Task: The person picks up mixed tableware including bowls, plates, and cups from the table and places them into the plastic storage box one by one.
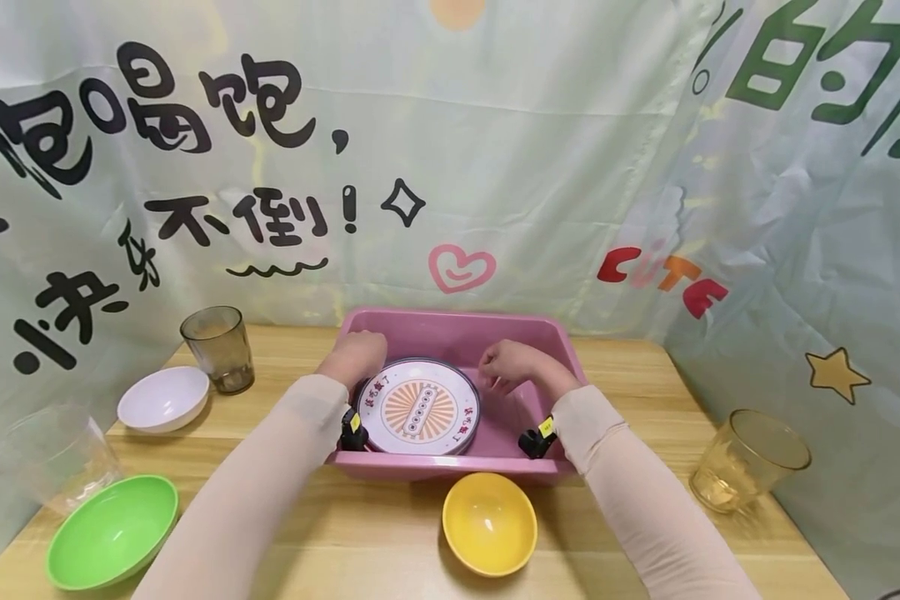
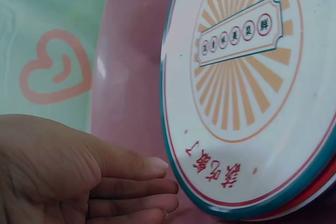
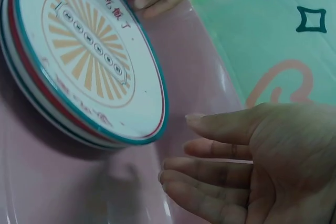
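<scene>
A stack of white plates with teal and red rims lies in the left part of a pink plastic bin. The top plate carries an orange sunburst and red characters. Beside the stack's left edge is my left hand, its fingers fairly straight; in the left wrist view the fingertips come close to the rim, and I cannot tell whether they touch. My right hand hovers inside the bin, right of the plates and apart from them. Its fingers are loosely extended with nothing in them.
A yellow bowl stands before the bin. To the left are a green bowl, a clear cup, a white bowl and a grey cup. An amber glass stands right. Printed cloth hangs behind.
</scene>
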The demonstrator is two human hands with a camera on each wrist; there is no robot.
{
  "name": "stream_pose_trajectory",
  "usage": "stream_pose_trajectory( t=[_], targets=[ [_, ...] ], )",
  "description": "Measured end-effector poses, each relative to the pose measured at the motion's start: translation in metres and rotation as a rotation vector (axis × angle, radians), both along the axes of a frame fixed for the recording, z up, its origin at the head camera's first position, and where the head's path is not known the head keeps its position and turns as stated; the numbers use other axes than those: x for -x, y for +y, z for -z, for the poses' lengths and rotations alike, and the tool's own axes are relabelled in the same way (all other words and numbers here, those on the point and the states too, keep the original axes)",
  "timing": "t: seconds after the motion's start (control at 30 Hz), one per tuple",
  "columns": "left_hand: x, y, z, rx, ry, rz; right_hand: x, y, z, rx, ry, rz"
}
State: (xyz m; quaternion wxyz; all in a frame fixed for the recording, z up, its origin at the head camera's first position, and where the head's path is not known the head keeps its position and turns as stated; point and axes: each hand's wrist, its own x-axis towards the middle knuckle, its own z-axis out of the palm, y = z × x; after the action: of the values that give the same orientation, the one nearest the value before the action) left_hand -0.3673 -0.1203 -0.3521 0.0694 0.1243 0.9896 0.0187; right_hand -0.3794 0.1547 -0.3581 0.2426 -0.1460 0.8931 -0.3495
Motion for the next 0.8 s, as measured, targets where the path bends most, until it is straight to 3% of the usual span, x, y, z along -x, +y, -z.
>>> stream_pose_trajectory(
  t=[0.33, 0.5, 0.8],
  targets=[
    [-0.006, -0.001, -0.024, -0.101, -0.001, 0.014, -0.008, 0.006, -0.020, -0.053, 0.044, -0.060],
    [-0.006, -0.005, -0.029, -0.113, 0.001, 0.082, -0.015, 0.012, -0.031, -0.095, 0.105, -0.071],
    [-0.017, -0.016, -0.040, -0.310, -0.022, 0.107, -0.030, 0.028, -0.048, -0.102, 0.195, -0.071]
  ],
)
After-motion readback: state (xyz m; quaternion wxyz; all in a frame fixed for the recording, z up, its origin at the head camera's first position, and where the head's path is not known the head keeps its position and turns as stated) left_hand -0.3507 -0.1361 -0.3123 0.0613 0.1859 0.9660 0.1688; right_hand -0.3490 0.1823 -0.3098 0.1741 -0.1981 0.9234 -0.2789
